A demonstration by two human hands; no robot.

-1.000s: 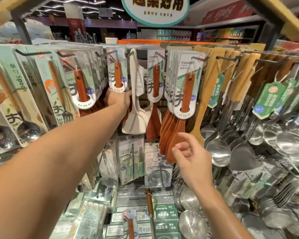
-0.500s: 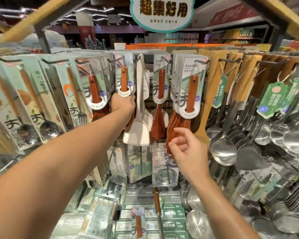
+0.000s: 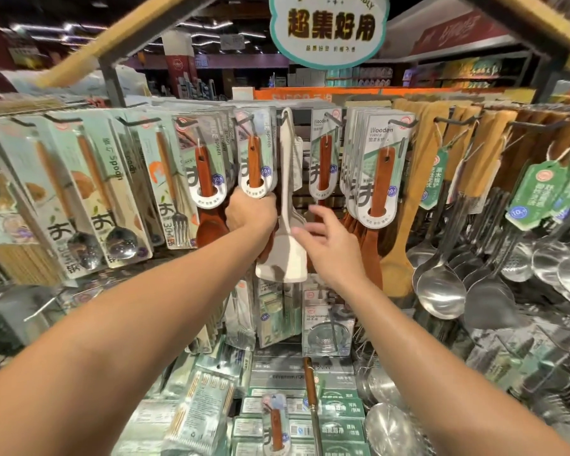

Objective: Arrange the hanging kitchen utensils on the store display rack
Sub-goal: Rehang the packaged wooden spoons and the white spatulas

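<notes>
Head view, entries near to far. Loose carded spoon (image 3: 274, 426): lying on the boxed stock at the near edge, off any hook. Right hand (image 3: 329, 245): fingers spread wide, empty, reaching toward the white spatula (image 3: 285, 245) that hangs mid-rack. Left hand (image 3: 251, 213): closed round the lower end of a carded rice spoon (image 3: 253, 162), just beneath its card, the card's top at its peg. Rack hooks (image 3: 445, 120): far row, cards of wooden turners (image 3: 380, 179) to the right, steel ladles (image 3: 440, 284) beyond them. Handling advice: steady the white spatula with the free hand so it does not swing, then seat the rice spoon's card fully back on its peg, face forward, level with neighbours.
</notes>
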